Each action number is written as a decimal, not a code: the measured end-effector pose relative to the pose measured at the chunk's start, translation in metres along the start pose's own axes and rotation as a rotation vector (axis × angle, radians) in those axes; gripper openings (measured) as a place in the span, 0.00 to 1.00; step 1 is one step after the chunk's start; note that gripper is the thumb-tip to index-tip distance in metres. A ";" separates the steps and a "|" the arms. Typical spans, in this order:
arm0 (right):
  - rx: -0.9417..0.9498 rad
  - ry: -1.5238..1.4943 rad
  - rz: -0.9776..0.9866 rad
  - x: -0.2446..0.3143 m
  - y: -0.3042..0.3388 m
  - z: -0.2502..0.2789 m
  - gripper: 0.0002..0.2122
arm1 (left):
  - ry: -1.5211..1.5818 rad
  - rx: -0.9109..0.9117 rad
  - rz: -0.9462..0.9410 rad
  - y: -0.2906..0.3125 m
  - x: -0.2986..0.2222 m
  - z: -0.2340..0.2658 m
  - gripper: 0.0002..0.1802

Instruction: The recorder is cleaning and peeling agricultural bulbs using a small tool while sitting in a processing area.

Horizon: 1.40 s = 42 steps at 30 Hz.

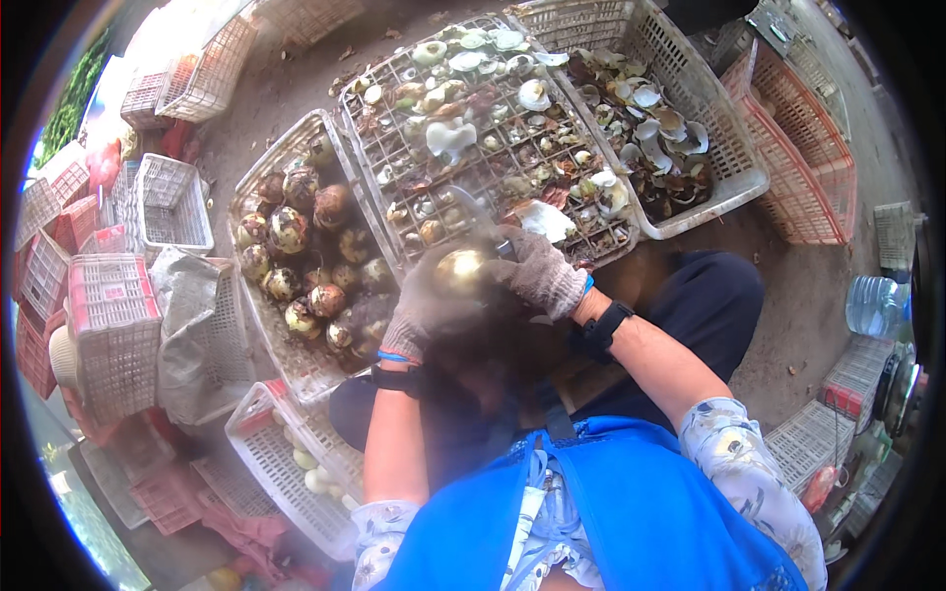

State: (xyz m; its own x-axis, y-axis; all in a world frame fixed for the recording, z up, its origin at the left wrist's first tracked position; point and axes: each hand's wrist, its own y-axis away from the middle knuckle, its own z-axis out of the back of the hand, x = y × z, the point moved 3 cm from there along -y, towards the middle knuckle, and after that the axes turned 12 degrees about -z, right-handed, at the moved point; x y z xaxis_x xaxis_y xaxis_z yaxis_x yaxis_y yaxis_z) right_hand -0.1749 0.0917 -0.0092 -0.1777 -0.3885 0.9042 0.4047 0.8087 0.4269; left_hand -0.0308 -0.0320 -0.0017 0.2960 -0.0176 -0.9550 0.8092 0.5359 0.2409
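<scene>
My left hand [422, 300], in a worn knitted glove, is closed around a round yellowish bulb [459, 271] with a shiny skin. In my gloved right hand [542, 272] is a knife, its curved blade [471, 205] pointing away and to the left beside the bulb. Just beyond both hands, an upturned crate [370, 163] with a grid surface carries scattered peelings and root trimmings. Brown, unpeeled bulbs [289, 229] fill a dirty white crate [258, 320] on the left. Some blur hides the finer detail around the left fingers.
Peeled skins [670, 133] lie in a white crate [734, 177] at the far right. Pale peeled bulbs [317, 479] sit in a crate [281, 497] by my left forearm. A red crate [798, 148], a water jug [875, 303] and stacked crates [113, 315] stand around.
</scene>
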 end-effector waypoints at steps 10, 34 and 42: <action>0.059 0.291 -0.269 0.002 -0.008 0.010 0.15 | -0.371 0.110 -0.061 0.005 -0.023 -0.019 0.45; -0.341 1.324 0.257 -0.021 0.034 0.007 0.13 | -0.102 -0.238 -0.128 -0.020 -0.016 -0.020 0.29; -0.412 1.794 0.300 -0.027 -0.013 -0.012 0.11 | -0.255 -0.285 -0.006 -0.014 -0.014 -0.018 0.38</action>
State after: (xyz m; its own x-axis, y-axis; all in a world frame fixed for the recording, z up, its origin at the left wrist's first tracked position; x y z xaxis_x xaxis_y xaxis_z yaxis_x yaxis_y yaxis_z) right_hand -0.1644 0.0859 -0.0396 0.8584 -0.4362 -0.2701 0.4527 0.8917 -0.0013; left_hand -0.0550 -0.0240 0.0049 0.4378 -0.2119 -0.8737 0.6480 0.7480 0.1432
